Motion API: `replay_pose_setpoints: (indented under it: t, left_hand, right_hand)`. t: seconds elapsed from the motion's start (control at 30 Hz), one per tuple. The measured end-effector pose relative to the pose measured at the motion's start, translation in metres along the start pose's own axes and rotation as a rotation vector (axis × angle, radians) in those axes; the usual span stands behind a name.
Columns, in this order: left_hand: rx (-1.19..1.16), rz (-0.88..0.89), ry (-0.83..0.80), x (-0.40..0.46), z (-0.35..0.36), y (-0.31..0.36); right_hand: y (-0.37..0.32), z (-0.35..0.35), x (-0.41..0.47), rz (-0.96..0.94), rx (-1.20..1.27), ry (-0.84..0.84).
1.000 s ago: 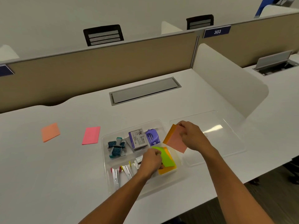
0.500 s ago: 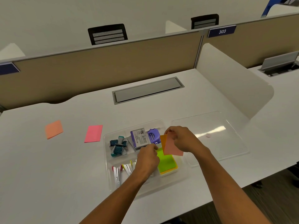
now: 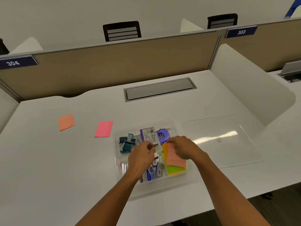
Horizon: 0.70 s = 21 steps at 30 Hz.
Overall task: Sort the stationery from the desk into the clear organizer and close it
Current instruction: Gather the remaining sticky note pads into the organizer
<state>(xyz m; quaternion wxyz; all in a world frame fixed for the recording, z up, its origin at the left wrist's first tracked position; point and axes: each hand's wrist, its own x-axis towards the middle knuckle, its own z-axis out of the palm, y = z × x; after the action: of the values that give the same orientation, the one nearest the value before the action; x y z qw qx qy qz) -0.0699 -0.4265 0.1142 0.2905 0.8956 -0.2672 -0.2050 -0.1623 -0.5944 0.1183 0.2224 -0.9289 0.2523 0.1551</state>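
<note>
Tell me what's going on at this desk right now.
A person is sorting stationery into a clear organizer. The right hand holds salmon and orange sticky notes over the compartment with the green pad; the left hand hovers beside it. Two pads, orange and pink, lie on the desk. The lid is off.

Both my bare forearms reach forward side by side, converging ahead of me. My left hand [image 3: 142,156] is knuckles up, fingers loosely curled and the thumb tucked near the fingertips; whether it holds anything I cannot tell. My right hand [image 3: 182,148], also knuckles up, pinches sheets of paper between thumb and curled fingers.
</note>
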Motion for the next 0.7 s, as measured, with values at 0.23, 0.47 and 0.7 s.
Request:
replay_pose_setpoints:
  t: [0.23, 0.47, 0.7]
  left_hand:
    - [-0.018, -0.027, -0.012, -0.004, -0.002, -0.012]
    - [-0.036, -0.029, -0.009, -0.007, -0.002, -0.017]
    - [-0.046, -0.028, 0.017, -0.005, -0.006, -0.023]
  right_hand:
    - [-0.003, 0.013, 0.005, -0.024, -0.109, 0.018]
    - [-0.004, 0.022, 0.004, -0.021, -0.257, 0.076]
    - [-0.003, 0.024, 0.003, 0.0, -0.294, 0.03]
